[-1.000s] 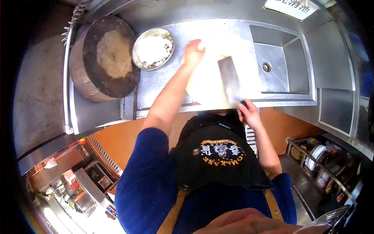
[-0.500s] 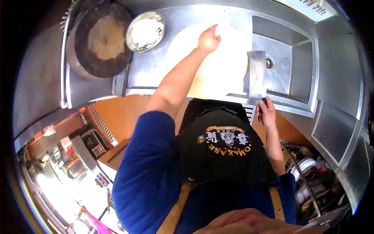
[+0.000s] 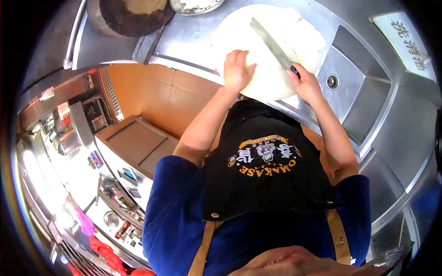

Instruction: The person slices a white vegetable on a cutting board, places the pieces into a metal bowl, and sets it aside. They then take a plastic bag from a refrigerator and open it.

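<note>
- Head view: the cleaver [image 3: 271, 43] lies across the pale round board [image 3: 267, 85], its long axis running from handle at 4 o'clock to tip at 10 o'clock.
- Right hand [image 3: 306, 85] is wrapped shut around the handle.
- Left hand [image 3: 237, 69] rests at 8 o'clock from the blade, fingers curled on the board; whether it holds anything, I cannot tell.
- White slabs [image 3: 306, 34] lie at 2 o'clock beyond the blade, beside the sink [image 3: 363, 99].

Pale cream cutting board [image 3: 267, 50] at upper centre; steel-grey cleaver [image 3: 270, 42]; black apron [image 3: 264, 170] with yellow-and-white emblem; dark blue sleeves [image 3: 172, 216].
</note>
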A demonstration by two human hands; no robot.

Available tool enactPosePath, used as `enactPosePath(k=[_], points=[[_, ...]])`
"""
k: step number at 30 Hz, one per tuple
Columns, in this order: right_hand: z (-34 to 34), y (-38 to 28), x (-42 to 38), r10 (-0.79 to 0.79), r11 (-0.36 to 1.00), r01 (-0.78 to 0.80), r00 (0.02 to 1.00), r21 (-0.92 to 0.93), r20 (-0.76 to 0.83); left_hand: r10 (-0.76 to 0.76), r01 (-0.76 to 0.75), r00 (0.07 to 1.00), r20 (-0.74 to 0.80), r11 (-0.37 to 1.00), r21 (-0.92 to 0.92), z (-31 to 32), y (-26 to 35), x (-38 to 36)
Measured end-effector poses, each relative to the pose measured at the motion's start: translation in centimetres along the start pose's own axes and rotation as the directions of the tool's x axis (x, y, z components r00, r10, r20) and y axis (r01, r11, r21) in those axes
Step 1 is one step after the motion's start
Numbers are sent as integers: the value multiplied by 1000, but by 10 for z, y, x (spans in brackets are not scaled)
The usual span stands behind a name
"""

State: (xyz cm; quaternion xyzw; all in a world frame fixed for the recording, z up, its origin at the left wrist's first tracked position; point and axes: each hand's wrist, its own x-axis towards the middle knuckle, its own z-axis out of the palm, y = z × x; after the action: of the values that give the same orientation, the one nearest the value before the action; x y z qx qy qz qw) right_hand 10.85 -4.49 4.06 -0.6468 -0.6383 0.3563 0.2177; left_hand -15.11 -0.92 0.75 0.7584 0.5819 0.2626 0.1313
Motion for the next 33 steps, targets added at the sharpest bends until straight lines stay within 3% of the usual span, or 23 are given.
enactPosePath(k=[1, 4, 7, 10, 12, 15, 18, 21, 23, 27, 30, 33], points=[[-2, -8, 11, 66, 994, -57, 993, -94, 98, 19, -18, 1000, 22, 999, -34, -1, 13, 2], [1, -17, 26, 10, 979, 25, 985, -201, 171, -14, 23, 994, 105, 997, -79, 5, 16, -3], [-2, -27, 14, 22, 984, 24, 966, -175, 257, 66, -46, 992, 109, 984, -172, -4, -3, -1], [9, -20, -2, 21, 983, 17, 978, -180, 209, 199, -154, 958, 205, 965, -214, -18, -10, 3], [11, -22, 3, 29, 981, 11, 979, -196, 201, 330, -314, 934, 138, 941, -128, -22, -9, 12], [3, -42, 5, 3, 973, 41, 982, -227, 190, 437, -421, 894, 95, 894, -156, 0, -12, 18], [-14, -61, -9, 55, 962, 9, 973, -273, 226, 411, -399, 911, 48, 903, -157, 12, -11, 23], [-7, -54, -14, 0, 964, 55, 978, -259, 210, 409, -396, 911, 46, 902, -168, 11, -9, 22], [21, -32, -1, -129, 961, 150, 986, -231, 102, 397, -384, 917, 43, 907, -173, 12, -11, 22], [33, -37, 36, -80, 965, 113, 986, -236, 144, 413, -403, 910, 25, 899, -171, 12, -13, 22], [5, -56, 22, -40, 963, 88, 981, -253, 190, 413, -403, 911, 19, 897, -181, 11, -12, 23], [18, -44, 14, -38, 953, 102, 974, -286, 223, 399, -392, 917, -4, 901, -186, 11, -12, 23]])
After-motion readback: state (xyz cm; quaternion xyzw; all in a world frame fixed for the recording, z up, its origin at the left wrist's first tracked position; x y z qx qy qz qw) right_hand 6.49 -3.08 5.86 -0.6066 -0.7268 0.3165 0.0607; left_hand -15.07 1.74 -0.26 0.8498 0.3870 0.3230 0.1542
